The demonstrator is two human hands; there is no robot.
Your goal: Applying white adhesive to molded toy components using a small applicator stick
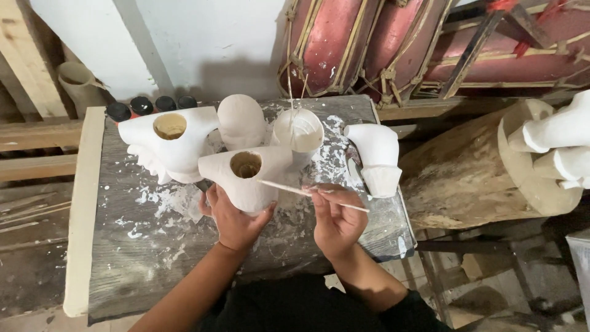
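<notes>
Left hand [230, 216] grasps the white hollow figure piece [246, 175] from below above the tabletop [147, 246], right hand [335, 218] pinches a thin brush stick [310, 195], and a loose grip could drop the piece onto the white cup [298, 132] nearby.

White carved figure [562, 144] cut off at right edge; black bottles [152, 106] half hidden behind white piece [169, 144].

white hollow figure [246, 175], grey white-splattered board [153, 246], black caps [152, 106]
</notes>
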